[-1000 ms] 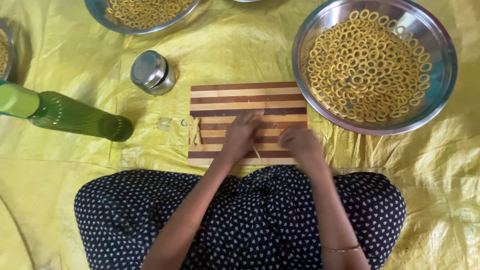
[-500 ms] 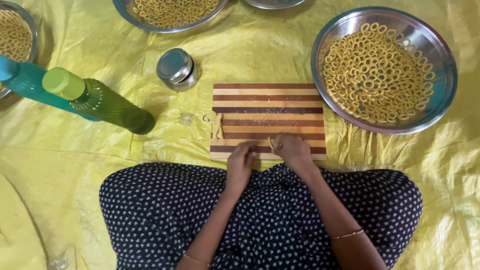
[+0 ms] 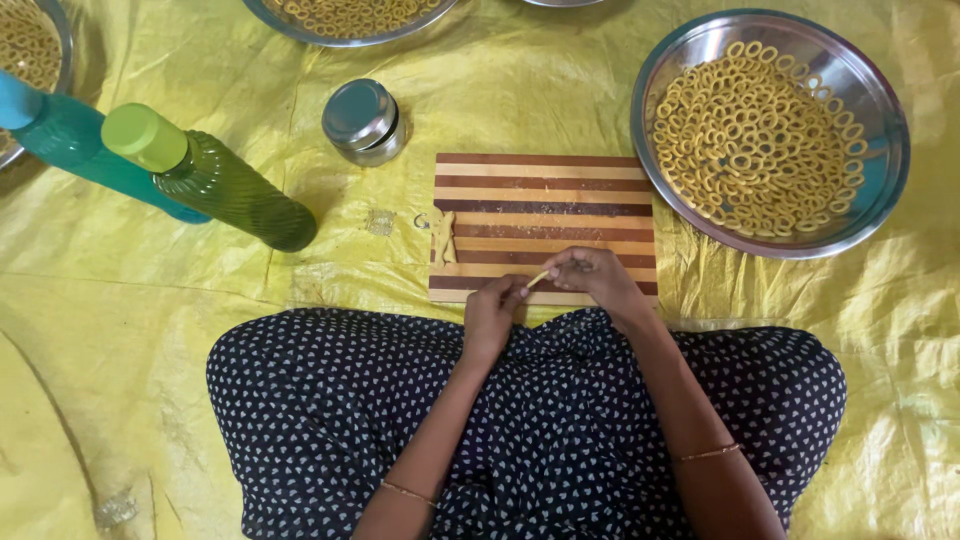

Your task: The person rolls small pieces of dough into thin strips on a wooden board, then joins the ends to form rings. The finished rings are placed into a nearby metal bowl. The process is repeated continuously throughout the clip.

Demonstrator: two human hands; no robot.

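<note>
At the far left edge of the yellow sheet (image 3: 200, 330) sits a steel bowl (image 3: 40, 60) of dough rings, partly cut off by the frame. Beside it lie two ribbed plastic bottles: a teal bottle (image 3: 80, 150) and a green bottle (image 3: 215, 185) with a lime cap, touching along their sides. A small round steel tin (image 3: 363, 120), lid on, stands near the far left corner of the striped wooden board (image 3: 545, 200). A small lump of dough (image 3: 443, 238) rests on the board's left edge. At the board's near edge, the left hand (image 3: 492, 310) and right hand (image 3: 595, 278) pinch the ends of a thin dough strip (image 3: 538, 279), each grip closed on it. A wide steel tray (image 3: 880, 180) of yellow rings (image 3: 755, 135) stands right of the board. Nothing blocks the hands.
</note>
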